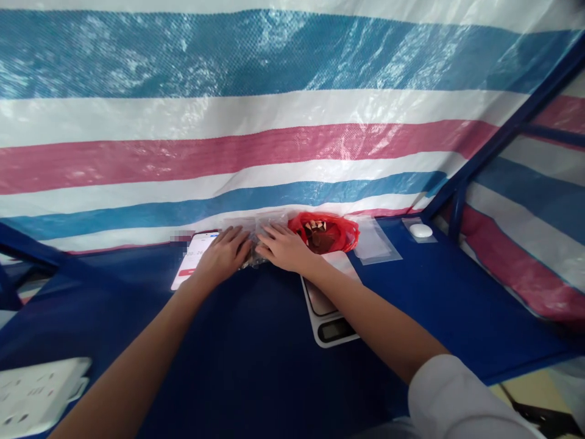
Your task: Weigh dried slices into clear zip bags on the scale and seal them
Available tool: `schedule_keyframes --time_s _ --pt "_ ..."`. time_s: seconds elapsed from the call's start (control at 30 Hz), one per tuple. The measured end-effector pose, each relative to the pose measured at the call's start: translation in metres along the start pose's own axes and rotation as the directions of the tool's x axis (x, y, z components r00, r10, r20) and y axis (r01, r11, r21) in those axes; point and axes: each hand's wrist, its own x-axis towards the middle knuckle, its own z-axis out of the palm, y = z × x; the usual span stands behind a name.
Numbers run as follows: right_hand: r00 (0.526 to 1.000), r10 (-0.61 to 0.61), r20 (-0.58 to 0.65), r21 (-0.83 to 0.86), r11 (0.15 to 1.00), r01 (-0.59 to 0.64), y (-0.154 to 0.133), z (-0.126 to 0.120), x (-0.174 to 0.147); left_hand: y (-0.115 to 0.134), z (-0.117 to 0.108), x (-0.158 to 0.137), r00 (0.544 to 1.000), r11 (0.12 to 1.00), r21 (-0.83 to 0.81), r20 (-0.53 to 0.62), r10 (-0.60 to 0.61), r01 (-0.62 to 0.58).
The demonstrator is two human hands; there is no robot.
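My left hand (227,250) lies palm down with its fingers stretched over a small pile of clear plastic bags (254,258) at the far side of the blue table. From the other side my right hand (284,246) rests on the same pile, fingers extended and slightly apart. What is in the bags is too unclear to make out. Under and beside my left wrist lies a lit phone (197,251). Just right of my right hand is a red plastic bag (350,235), open at the top, with brown and pale pieces inside.
A flat scale (324,326) with a small display lies beneath my right forearm. Flat clear bags (375,241) lie right of the red bag, and a white rounded object (420,230) sits farther right. A white power strip (41,390) is at front left. Striped sheeting (256,116) hangs behind the table.
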Motion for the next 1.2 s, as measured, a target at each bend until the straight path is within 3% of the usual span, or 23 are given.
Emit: schedule_keyframes --time_s 0.3,0.53,0.73,0.9,1.07,1.2 --pt "1.000 -0.002 0.018 0.079 0.997 0.001 0.006 -0.003 0.004 0.006 -0.006 0.003 1.000 1.000 0.008 0.006 -0.013 0.013" --pt "0.998 -0.032 -0.059 0.236 0.971 0.045 0.013 -0.034 -0.016 0.029 -0.020 0.008 0.990 0.996 0.021 -0.118 -0.078 0.081" --pt "0.990 -0.013 -0.140 0.285 0.957 0.053 0.034 -0.066 -0.072 0.082 -0.021 0.001 0.978 0.997 -0.051 -0.197 -0.066 0.057" --pt "0.979 0.145 -0.143 0.255 0.961 -0.105 0.069 -0.092 -0.139 0.125 -0.008 -0.014 0.980 0.993 -0.109 -0.185 -0.066 0.046" --pt "0.951 0.294 -0.098 0.096 0.954 -0.285 0.102 -0.102 -0.197 0.141 0.007 -0.026 0.986 0.993 -0.108 -0.155 -0.063 0.047" --pt "0.937 0.348 0.008 -0.059 0.936 -0.347 0.110 -0.098 -0.215 0.146 0.019 -0.035 0.992 0.994 -0.058 -0.078 -0.094 0.089"
